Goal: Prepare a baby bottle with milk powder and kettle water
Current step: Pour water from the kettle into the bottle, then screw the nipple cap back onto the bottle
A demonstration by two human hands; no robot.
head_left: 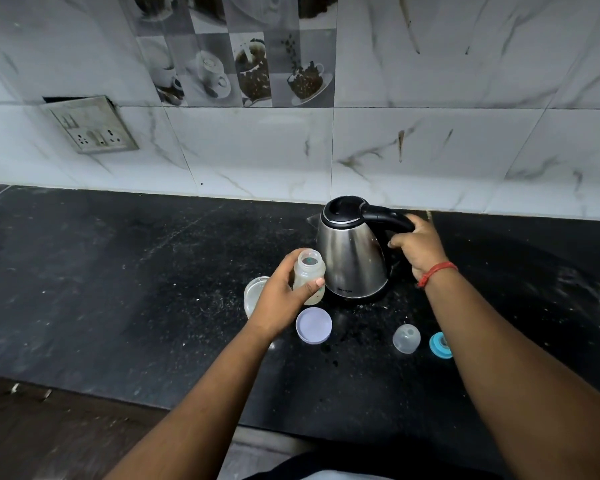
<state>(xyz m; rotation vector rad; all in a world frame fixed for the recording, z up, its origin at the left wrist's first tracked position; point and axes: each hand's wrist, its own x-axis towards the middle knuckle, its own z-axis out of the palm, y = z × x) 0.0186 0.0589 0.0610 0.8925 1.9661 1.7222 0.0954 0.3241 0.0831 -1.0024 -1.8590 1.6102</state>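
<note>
Nearest me, both forearms reach out over the black counter (118, 289). Below the left grip and toward me lies a round pale lid (314, 325), flat, open side up. Under the right forearm, near side of that grip, sit a clear dome cap (406, 338) and, just beside it, a blue teat ring (440, 344), partly hidden by the arm.

Left hand (280, 299): fingers and thumb curled round the baby bottle (309, 275), which stands upright with its mouth open; whitish contents low inside, amount I cannot tell. Just left of this grip, mostly behind the hand, a clear round container (253, 292).

Right hand (417, 245): fingers wrapped on the black handle of the steel electric kettle (352, 258); red thread band at the wrist. Kettle sits upright on the counter, lid closed, spout pointing left, its body just beside the bottle; touching or not, I cannot tell.

Beyond both grips, marble-look wall tiles, a band of coffee-cup picture tiles (236, 60), and a switch socket plate (90, 124) far left.
</note>
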